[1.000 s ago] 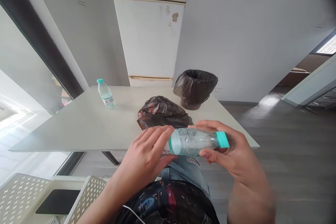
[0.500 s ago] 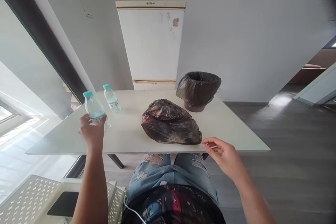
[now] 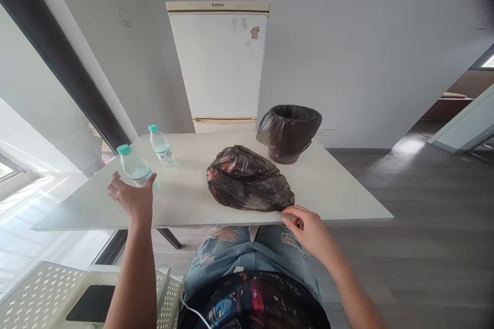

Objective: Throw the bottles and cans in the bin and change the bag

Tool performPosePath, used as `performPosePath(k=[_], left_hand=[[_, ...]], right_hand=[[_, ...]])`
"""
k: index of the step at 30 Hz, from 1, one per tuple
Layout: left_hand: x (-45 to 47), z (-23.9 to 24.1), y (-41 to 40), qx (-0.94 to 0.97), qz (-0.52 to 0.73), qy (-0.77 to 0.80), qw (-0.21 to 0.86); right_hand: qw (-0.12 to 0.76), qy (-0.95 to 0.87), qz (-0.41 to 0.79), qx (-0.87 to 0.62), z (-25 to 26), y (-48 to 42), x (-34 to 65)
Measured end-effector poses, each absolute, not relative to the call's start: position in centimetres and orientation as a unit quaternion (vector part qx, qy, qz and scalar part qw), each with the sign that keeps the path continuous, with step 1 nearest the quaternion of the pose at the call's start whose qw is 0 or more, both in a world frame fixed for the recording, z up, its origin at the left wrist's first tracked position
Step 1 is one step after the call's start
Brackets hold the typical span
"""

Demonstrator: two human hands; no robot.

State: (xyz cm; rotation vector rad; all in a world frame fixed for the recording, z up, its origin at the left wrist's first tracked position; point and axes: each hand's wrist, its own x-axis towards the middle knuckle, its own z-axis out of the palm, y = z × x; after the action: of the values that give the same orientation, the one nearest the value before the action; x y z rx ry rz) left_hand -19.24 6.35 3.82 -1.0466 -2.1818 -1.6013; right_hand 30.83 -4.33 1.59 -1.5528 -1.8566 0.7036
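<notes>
My left hand (image 3: 133,198) is open, thumb and fingers spread around the near side of a clear plastic water bottle (image 3: 135,167) with a teal cap. The bottle stands on the white table, its lower part partly hidden by the hand. Just behind it is a second such bottle (image 3: 162,149). My right hand (image 3: 306,226) is at the table's front edge, fingers bent, fingertips against the near right edge of a black plastic bag (image 3: 250,180). A small gap shows between thumb and forefinger. Something reddish shows through the bag's left side.
A bin lined with a black bag (image 3: 289,131) stands at the back right of the white table (image 3: 339,190). Behind the table is a white fridge (image 3: 219,61). A perforated cream plastic piece (image 3: 42,293) and a dark flat object (image 3: 92,303) lie at lower left.
The near bottle has come down onto the table, and my left fingers have spread away from it. My right hand has moved left to the bag's edge. The view has shifted slightly.
</notes>
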Motion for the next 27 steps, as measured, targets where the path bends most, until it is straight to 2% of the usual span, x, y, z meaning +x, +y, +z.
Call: performPosePath(k=[3,5,8,12,16,18,20,22,27], left_hand=[[-14.4,4.6,4.7,-0.418,-0.59,-0.67,0.165],[-10.2,4.8,3.7,-0.57,-0.554,-0.599,0.098],[-4.4,4.3,2.9,-0.708,-0.468,-0.529,-0.008],[-1.3,4.2,3.3,-0.694,-0.475,-0.535,-0.082],[-1.8,6.1,3.3,-0.593,-0.557,-0.566,-0.133],[-2.1,7.3,2.7,-0.579,-0.575,-0.553,-0.165],[-2.0,8.2,2.0,-0.583,-0.581,-0.536,-0.185],[-1.7,8.6,1.4,-0.584,-0.586,-0.528,-0.192],[-1.4,8.3,0.9,-0.597,-0.581,-0.524,-0.18]], right_hand=[[0.276,-0.738,0.248,-0.563,2.0,-3.3,29.2],[0.287,-0.752,0.233,-0.546,2.2,-2.3,27.9],[0.358,-0.735,0.188,-0.544,2.8,-0.6,26.2],[0.433,-0.727,0.135,-0.515,4.0,1.3,25.0],[0.526,-0.666,-0.038,-0.528,3.8,1.5,23.9],[0.543,-0.671,-0.099,-0.496,3.1,1.2,23.0],[0.516,-0.736,-0.084,-0.431,2.6,1.3,21.9],[0.468,-0.785,-0.019,-0.404,2.8,2.2,20.6],[0.365,-0.792,0.088,-0.482,4.9,6.4,17.3]])
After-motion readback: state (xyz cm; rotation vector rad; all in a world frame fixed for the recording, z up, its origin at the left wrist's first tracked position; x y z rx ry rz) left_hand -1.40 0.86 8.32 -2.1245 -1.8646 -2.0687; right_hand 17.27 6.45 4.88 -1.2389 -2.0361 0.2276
